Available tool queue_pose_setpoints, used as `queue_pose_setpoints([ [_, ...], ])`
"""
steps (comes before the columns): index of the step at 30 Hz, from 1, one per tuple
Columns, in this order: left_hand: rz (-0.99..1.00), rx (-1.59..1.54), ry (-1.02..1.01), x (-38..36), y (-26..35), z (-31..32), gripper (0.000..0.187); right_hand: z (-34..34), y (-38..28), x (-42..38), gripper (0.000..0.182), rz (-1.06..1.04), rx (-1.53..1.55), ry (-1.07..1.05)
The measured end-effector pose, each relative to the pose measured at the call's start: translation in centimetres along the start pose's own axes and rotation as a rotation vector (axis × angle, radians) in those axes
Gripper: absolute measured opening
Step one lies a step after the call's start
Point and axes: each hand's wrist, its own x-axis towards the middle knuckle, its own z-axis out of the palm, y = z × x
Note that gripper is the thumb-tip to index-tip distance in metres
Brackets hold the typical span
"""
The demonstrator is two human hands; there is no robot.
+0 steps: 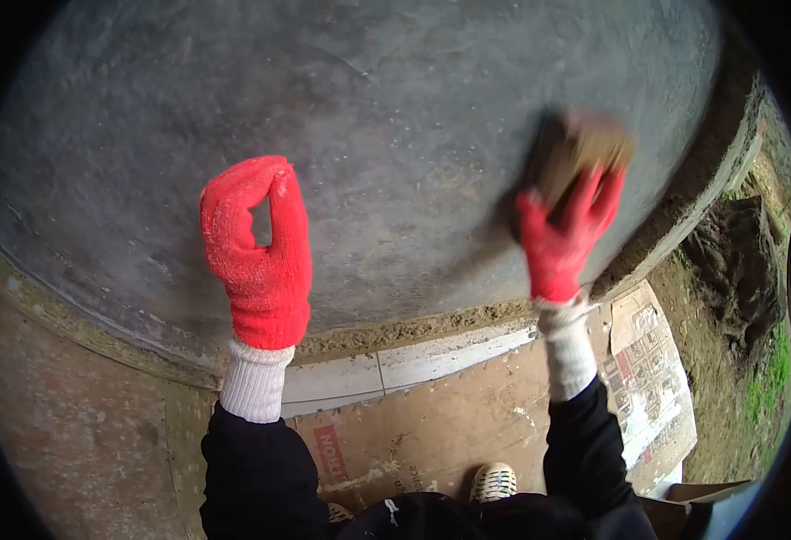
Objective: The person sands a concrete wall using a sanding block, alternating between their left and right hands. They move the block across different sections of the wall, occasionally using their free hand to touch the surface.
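Observation:
My left hand point(258, 247), in a red-coated glove with a white knit cuff, is over the grey slab. Its fingers curl to meet the thumb in a loop, with slab surface showing through the gap and nothing visible in the pinch. On the right, my right hand point(565, 236), gloved the same way, grips a brown block point(577, 148) with a reddish upper face. Motion blurs the block, so I cannot tell its material. The block lies over the smooth dark-grey slab surface point(395, 162), close to the slab's right side.
A rough mortar edge point(413, 331) curves round the slab, with white tiles point(422, 364) below it. Flattened cardboard point(449, 423) covers the floor around my shoe point(493, 482). A printed sheet point(652, 378) lies at the right, beside bare soil, a dark crumpled heap point(737, 261) and grass.

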Motion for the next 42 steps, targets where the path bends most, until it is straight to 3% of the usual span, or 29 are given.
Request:
queue_pose_setpoints([
  [4,-0.146,-0.051,0.008,0.3,1.2,-0.4,0.01,-1.7,1.6,-18.9,0.111,0.02,0.006,-0.341],
  [6,-0.199,-0.091,-0.01,0.7,2.0,-0.4,0.012,-1.8,1.4,-17.0,0.116,0.088,-0.006,-0.346],
  [8,-0.484,-0.362,0.146,0.9,3.0,0.2,0.01,-1.1,0.3,-9.6,0.108,0.102,0.039,-0.196],
  [12,-0.496,-0.42,0.189,1.4,2.8,0.1,0.015,0.0,-1.3,3.1,0.088,0.163,0.094,0.007],
  [15,-0.544,-0.407,0.226,1.7,2.7,-0.2,0.016,0.3,-1.1,0.8,0.092,0.088,0.02,-0.002],
  [18,-0.555,-0.356,0.217,1.7,2.5,-0.6,0.025,0.0,-0.2,-11.7,0.096,0.032,0.006,-0.145],
  [20,-0.516,-0.451,0.238,1.6,2.5,-0.6,0.018,-1.7,0.8,-20.1,0.095,-0.032,-0.017,-0.439],
  [23,-0.543,-0.47,0.26,1.7,2.8,-0.6,0.018,-2.4,1.0,-19.4,0.094,-0.048,0.086,-0.415],
  [24,-0.541,-0.467,0.254,1.8,2.6,-0.7,0.018,-1.3,0.5,-16.8,0.096,0.05,0.104,-0.345],
  [26,-0.51,-0.513,0.279,1.7,2.1,-0.5,0.018,-0.5,-1.2,-8.6,0.109,0.045,0.077,-0.161],
  [28,-0.491,-0.446,0.262,1.3,1.6,-0.4,0.023,0.3,-1.8,-2.2,0.099,0.047,0.13,-0.023],
  [30,-0.455,-0.378,0.257,1.4,1.3,-0.3,0.027,0.1,-2.6,0.5,0.097,0.108,0.012,-0.08],
  [34,-0.509,-0.403,0.285,1.6,1.3,-0.6,0.027,0.1,-1.7,-9.1,0.104,0.096,0.049,-0.139],
  [37,-0.543,-0.48,0.309,1.5,1.6,-0.7,0.023,-1.1,-0.3,-22.8,0.114,0.125,-0.02,-0.384],
  [40,-0.535,-0.496,0.302,1.6,1.5,-0.9,0.024,-1.1,0.2,-20.9,0.123,0.042,0.003,-0.371],
  [42,-0.514,-0.451,0.277,1.5,1.3,-0.9,0.028,-0.3,-1.4,-14.2,0.115,0.102,0.005,-0.238],
])
